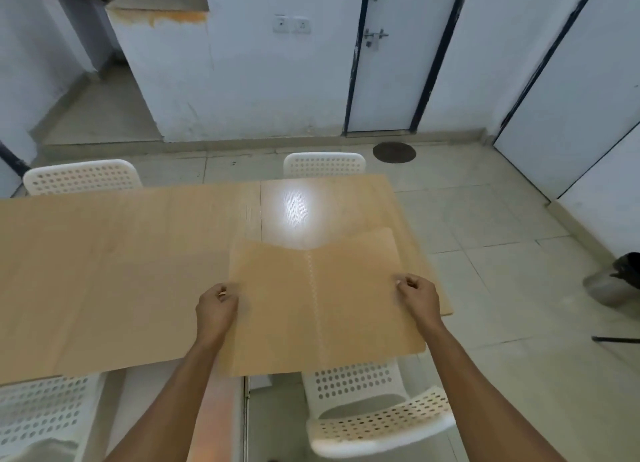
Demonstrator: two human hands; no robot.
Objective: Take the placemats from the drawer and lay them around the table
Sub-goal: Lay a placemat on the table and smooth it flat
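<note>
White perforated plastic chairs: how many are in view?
4: far left, far centre, near left, near right of the wooden table. More may sit outside the frame.

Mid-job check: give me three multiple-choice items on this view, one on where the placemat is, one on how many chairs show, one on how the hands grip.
1. Where is the placemat?
A. flat at the table's far left
B. held over the table's near right end
C. on a chair seat

2. How many white perforated chairs show?
A. two
B. six
C. four

3. How do the hands stand?
A. both open
B. left hand and right hand each pinch a side edge
C. only one grips

Key: 1 B, its near edge overhangs the table; 2 C, two beyond, two near; 3 B, fingers close on both edges.
</note>
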